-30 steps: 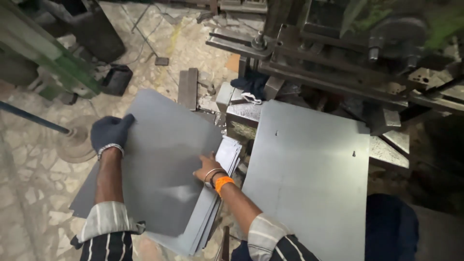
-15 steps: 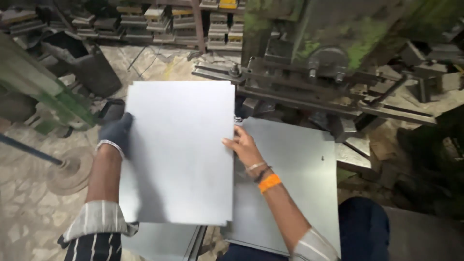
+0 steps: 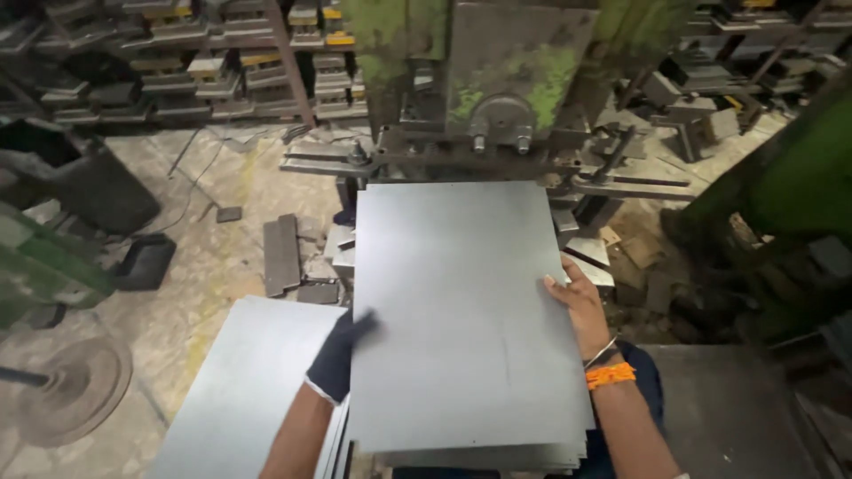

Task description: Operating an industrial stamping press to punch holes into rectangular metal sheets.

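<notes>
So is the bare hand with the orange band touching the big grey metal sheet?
Touching. The head view shows the right hand pressed on the right edge of the grey metal sheet, fingers lying on its surface.

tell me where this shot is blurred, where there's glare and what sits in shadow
Head view: the gloved left hand is smeared by motion blur, while the bare right hand is sharper; the top metal sheet carries a soft, dull sheen with no hard glare; the shelves of stacked parts at the back and the right-hand corner sit in dim shadow; the green press is unevenly lit.
</notes>
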